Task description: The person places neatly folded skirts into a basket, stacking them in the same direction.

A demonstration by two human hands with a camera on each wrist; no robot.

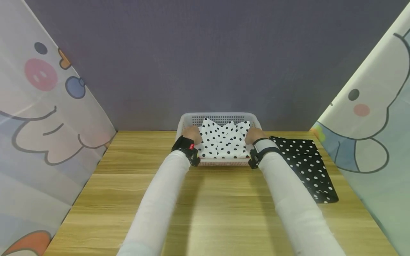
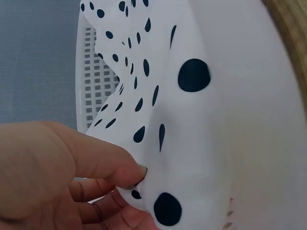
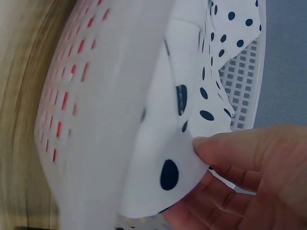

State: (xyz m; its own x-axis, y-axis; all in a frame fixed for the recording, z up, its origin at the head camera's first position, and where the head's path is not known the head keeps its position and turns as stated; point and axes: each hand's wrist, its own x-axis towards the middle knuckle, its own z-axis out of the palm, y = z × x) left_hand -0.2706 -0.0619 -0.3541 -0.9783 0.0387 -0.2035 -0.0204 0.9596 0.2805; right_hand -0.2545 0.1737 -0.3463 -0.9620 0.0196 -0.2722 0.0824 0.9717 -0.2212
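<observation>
1. Worktop [image 1: 128, 185]: wood-grain surface, carrying the basket at its far edge and a dark cloth to the right.
2. White plastic basket [image 1: 221, 114]: upright, slotted walls. Judged light; it could slide or tip if fabric snagged on a slot or rim during a pull.
3. Black cloth with white dots [image 1: 312, 167]: lay flat, right of the basket, partly hidden under the right sleeve [image 1: 291, 193]. A low sweep of that forearm could drag it askew.
4. White cloth with black dots [image 1: 221, 140]: inside the basket, near edge along the near rim, far edge rising in uneven peaks. Uneven tension between the sides could skew or crease it.
5. Left hand [image 1: 192, 134]: thumb and fingers pinched the cloth's left edge.
6. Right hand [image 1: 254, 135]: thumb and fingers pinched its right edge. Both grips took only a margin of fabric; a sharp tug could slip either side free.
7. Something red [image 3: 59, 130] showed through the basket slots; could not tell what.
</observation>
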